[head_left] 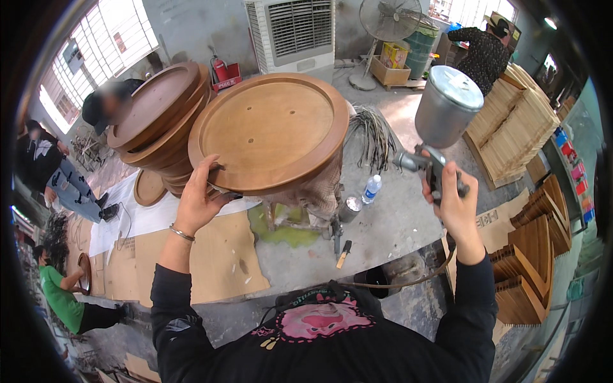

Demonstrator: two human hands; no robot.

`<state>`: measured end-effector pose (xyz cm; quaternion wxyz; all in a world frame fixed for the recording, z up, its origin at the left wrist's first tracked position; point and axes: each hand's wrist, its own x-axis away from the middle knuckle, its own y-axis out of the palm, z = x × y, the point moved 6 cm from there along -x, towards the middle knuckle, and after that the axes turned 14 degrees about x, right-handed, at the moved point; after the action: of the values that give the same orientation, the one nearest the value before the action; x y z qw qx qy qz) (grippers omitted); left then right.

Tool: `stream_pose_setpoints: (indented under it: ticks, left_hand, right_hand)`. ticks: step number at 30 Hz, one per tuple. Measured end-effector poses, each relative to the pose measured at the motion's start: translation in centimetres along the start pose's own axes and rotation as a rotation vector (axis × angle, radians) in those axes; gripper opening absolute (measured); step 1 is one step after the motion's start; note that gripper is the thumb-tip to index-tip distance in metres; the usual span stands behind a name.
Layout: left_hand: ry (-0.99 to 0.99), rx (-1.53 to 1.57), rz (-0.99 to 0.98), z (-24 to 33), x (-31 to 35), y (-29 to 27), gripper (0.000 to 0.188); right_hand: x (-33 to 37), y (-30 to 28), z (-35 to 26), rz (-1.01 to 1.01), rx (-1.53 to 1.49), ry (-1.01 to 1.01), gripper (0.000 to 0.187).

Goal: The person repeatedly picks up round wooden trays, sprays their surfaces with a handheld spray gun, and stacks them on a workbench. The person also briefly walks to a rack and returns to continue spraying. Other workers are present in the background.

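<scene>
A large round wooden tray-like disc (271, 134) with a raised rim and small holes rests tilted on a cloth-wrapped stand (311, 199). My left hand (198, 203) grips the disc's near left rim, thumb side on top and the other fingers curling beneath. In my right hand (458, 201) is a spray gun (435, 167), its metal cup (449, 105) upright on top. My fingers are wrapped round its handle, and the nozzle points left toward the disc, apart from it. A hose (440, 271) trails below from the gun.
Stacked wooden discs (159, 105) stand at left. A water bottle (371, 189), a metal can (350, 209) and a wood-handled brush (344, 254) sit on the table (396, 236). Curved wooden parts (527, 268) lie at right. An air cooler (294, 38) and fan (389, 19) stand behind; several people work around.
</scene>
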<state>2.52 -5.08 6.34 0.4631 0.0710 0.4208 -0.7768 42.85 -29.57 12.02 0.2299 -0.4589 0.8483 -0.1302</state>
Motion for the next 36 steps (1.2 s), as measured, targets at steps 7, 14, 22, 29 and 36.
stream_pose_setpoints:
  ticks: [7, 14, 22, 29, 36]
  left_hand:
    - [0.06, -0.088, -0.002, 3.2, -0.5, 4.6, 0.094]
    - [-0.045, -0.173, -0.122, 1.4, -1.8, 0.8, 0.106]
    - [-0.11, -0.022, 0.044, 1.2, -1.2, 1.3, 0.111]
    - [0.05, -0.15, -0.047, 3.0, -1.4, 3.7, 0.108]
    - [-0.105, -0.123, -0.055, -0.1, -1.5, -0.1, 0.108]
  right_hand:
    - [4.7, 0.9, -1.4, -0.205, -0.124, 0.001, 0.072]
    - [2.5, -0.6, -0.8, 0.02, -0.04, -0.022, 0.057]
    - [4.4, 2.0, -2.2, -0.188, -0.064, 0.028, 0.046]
    - [4.2, 2.2, -3.1, -0.149, -0.035, -0.054, 0.059]
    - [2.7, 1.3, -2.9, -0.033, 0.102, 0.002, 0.041]
